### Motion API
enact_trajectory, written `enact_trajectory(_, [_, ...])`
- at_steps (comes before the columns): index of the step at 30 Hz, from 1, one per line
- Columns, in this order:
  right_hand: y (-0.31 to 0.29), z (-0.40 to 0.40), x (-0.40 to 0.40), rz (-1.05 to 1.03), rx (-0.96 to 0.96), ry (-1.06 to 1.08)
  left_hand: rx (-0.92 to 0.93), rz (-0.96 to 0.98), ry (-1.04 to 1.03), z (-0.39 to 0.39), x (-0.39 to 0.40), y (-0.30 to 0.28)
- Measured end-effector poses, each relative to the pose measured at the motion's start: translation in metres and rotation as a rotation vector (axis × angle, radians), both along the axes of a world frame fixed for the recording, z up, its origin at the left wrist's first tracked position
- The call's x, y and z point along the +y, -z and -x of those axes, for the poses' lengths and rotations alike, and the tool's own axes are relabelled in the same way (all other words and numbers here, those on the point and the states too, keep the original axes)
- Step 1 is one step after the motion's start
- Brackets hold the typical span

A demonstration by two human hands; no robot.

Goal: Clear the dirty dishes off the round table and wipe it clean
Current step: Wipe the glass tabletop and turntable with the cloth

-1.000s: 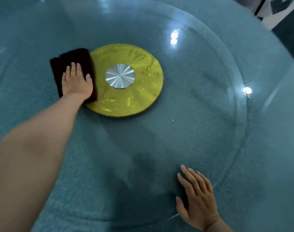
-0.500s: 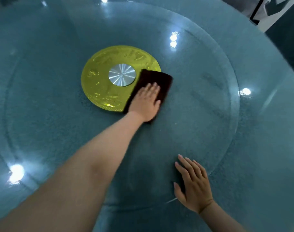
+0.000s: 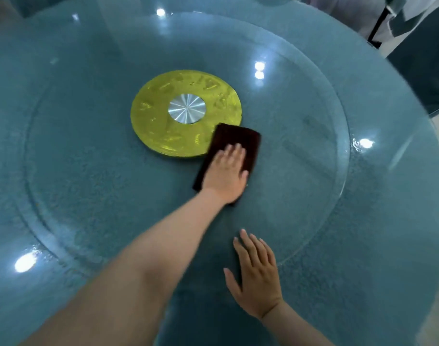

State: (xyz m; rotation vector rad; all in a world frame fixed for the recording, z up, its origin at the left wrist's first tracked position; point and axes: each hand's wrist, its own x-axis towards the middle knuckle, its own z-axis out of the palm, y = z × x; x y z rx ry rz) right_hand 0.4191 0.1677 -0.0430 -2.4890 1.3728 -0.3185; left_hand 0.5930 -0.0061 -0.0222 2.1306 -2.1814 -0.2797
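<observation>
Since half a second ago, the left hand (image 3: pixel 226 172) and the dark brown folded cloth (image 3: pixel 232 151) under it have slid a little nearer and to the right, so only the cloth's far left corner now overlaps the yellow-gold round disc (image 3: pixel 158 121) at the middle of the table. One second ago the cloth lay at the disc's far left edge.

The left arm reaches in from the near left. Its hand lies flat, palm down, on the cloth, fingers straight and together, pressing it onto the raised round glass turntable (image 3: pixel 88 186). The fingers look slightly blurred.

The right hand (image 3: pixel 257 283) rests palm down on the glass at the near right, close to the turntable's near rim, fingers straight and slightly spread, holding nothing.

A brushed silver metal hub (image 3: pixel 186 108) sits in the centre of the yellow-gold disc.

The large round blue-green glass table (image 3: pixel 388 221) extends beyond the turntable on all sides. No dishes are on it. Its surface shows bright spots of reflected light and a mottled, damp-looking sheen.
</observation>
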Motion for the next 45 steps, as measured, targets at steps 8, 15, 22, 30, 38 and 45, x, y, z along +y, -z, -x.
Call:
enact_trajectory(8, [-0.012, -0.011, 0.013, -0.070, 0.042, -0.166, 0.050, -0.003, -0.113, -0.078, 0.010, 0.002])
enact_trajectory(15, [-0.013, 0.018, -0.020, -0.061, -0.078, -0.139, -0.016, -0.078, -0.774, -0.226, 0.083, 0.000])
enact_trajectory(22, [0.003, 0.044, -0.049, 0.108, 0.063, 0.059, -0.086, -0.031, -0.403, -0.122, 0.045, 0.005])
enact_trajectory(30, [0.005, 0.047, -0.051, 0.126, 0.058, 0.045, -0.019, -0.016, 0.244, 0.056, -0.015, 0.004])
enact_trajectory(38, [0.004, 0.047, -0.051, 0.142, 0.059, 0.032, -0.016, 0.006, -0.452, -0.182, -0.014, 0.009])
enact_trajectory(45, [0.005, 0.046, -0.049, 0.135, 0.072, 0.062, -0.028, 0.062, -0.430, -0.124, 0.107, 0.012])
